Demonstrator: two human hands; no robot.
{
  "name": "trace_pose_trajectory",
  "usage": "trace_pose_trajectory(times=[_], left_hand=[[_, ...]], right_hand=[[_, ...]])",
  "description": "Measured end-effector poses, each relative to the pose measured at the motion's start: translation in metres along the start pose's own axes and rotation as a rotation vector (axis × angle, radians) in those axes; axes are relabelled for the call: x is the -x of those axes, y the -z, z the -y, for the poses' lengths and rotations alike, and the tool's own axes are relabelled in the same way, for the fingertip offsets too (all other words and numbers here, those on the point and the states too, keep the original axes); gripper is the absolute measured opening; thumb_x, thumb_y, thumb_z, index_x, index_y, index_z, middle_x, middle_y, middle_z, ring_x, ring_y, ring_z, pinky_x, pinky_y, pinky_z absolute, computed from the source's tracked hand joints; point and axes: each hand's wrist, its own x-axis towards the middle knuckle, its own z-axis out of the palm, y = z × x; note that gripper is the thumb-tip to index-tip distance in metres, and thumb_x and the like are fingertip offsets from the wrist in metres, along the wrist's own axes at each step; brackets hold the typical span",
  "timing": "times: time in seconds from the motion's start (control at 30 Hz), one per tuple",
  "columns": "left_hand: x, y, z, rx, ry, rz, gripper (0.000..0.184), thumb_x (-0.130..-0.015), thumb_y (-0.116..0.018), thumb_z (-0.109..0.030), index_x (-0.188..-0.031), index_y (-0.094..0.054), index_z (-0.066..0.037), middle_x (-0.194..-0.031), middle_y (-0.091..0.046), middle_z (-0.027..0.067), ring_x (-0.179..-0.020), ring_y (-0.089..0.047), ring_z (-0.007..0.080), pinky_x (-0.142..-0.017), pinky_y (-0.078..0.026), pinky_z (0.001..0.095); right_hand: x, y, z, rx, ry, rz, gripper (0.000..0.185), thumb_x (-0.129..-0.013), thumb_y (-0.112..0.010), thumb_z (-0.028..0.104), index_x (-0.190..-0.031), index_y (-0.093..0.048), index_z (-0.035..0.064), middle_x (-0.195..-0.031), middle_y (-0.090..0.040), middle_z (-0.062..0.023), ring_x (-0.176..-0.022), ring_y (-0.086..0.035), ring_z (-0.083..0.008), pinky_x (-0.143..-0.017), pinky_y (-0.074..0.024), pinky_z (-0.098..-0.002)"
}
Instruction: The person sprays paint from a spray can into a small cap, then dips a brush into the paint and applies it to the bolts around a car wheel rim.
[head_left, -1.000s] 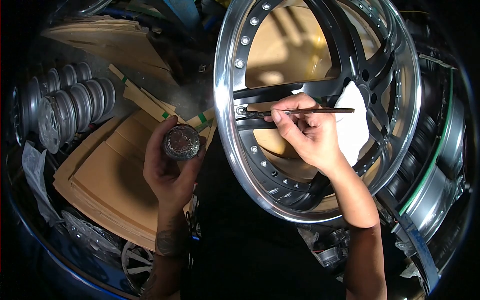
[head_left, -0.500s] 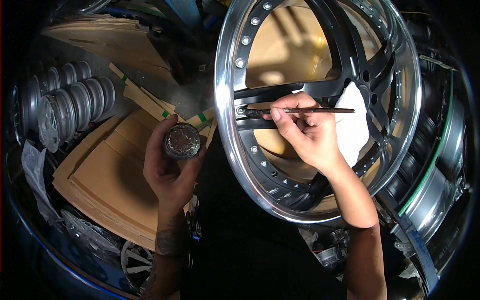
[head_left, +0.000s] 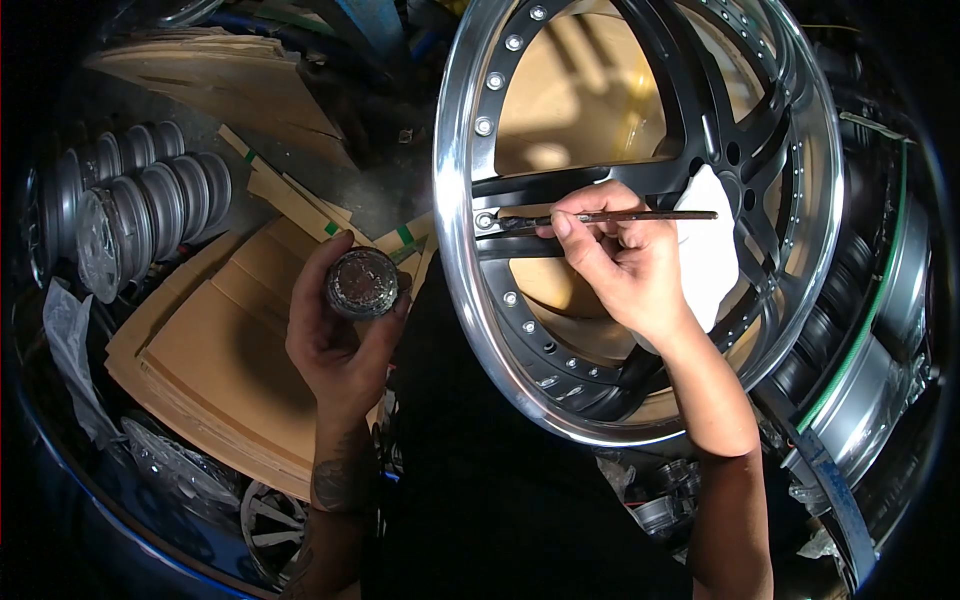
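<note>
A small round jar [head_left: 362, 284] with a dark, crusted top sits in my left hand [head_left: 335, 345], its fingers and thumb wrapped around the sides. My right hand [head_left: 625, 265] pinches a thin brush [head_left: 660, 215] between thumb and fingers, the handle pointing right. The brush's dark tip lies at a bolt [head_left: 485, 220] on the left side of the wheel rim [head_left: 455, 200]. That wheel has a polished outer lip, black spokes [head_left: 590, 180] and several bolts around its inner edge. Beneath my right hand, a white cloth [head_left: 710, 250] is partly hidden.
Cardboard sheets [head_left: 230, 350] are stacked at the lower left, with more cardboard [head_left: 220, 85] at the upper left. Several rims [head_left: 150, 210] stand in rows on the left. More rims [head_left: 890, 350] line the right side. Behind the spokes lies a tan cardboard surface [head_left: 570, 90].
The brush and my right hand have shifted slightly right, so the tip sits a little off the bolt. My left hand and the jar look almost unmoved.
</note>
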Motion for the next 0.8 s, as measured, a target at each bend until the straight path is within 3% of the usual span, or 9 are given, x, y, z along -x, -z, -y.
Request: trace_pose_trajectory(times=[0.1, 0.2, 0.8], left_hand=[[0.0, 0.0, 0.0, 0.014, 0.0, -0.004, 0.068, -0.082, -0.069, 0.012, -0.144, -0.045, 0.002, -0.112, -0.065, 0.0103, -0.102, -0.069, 0.0199, -0.089, -0.058, 0.0311], [0.0, -0.001, 0.0, 0.04, -0.001, -0.002, 0.068, -0.081, -0.07, 0.013, -0.144, -0.045, 0.002, -0.111, -0.066, 0.0102, -0.102, -0.069, 0.0196, -0.089, -0.058, 0.0312], [0.001, -0.003, -0.004, 0.05, 0.01, 0.018, 0.068, -0.082, -0.07, 0.013, -0.144, -0.045, 0.001, -0.111, -0.065, 0.0099, -0.102, -0.068, 0.0185, -0.091, -0.057, 0.0315]], right_hand=[[-0.001, 0.0, 0.002, -0.026, -0.004, -0.01, 0.008, -0.095, -0.067, 0.002, -0.101, -0.067, -0.0023, -0.079, -0.068, 0.0013, -0.063, -0.056, -0.0004, -0.056, -0.0444, -0.0186], [0.002, 0.001, 0.012, -0.099, -0.187, 0.033, 0.01, -0.099, -0.063, 0.003, -0.104, -0.066, -0.0054, -0.099, -0.066, -0.0067, -0.093, -0.07, -0.0156, -0.084, -0.0557, -0.0275], [0.002, 0.001, 0.005, -0.015, -0.091, 0.038, 0.01, -0.098, -0.064, 0.003, -0.104, -0.067, -0.0051, -0.1, -0.066, -0.0066, -0.09, -0.071, -0.0155, -0.08, -0.0565, -0.027]])
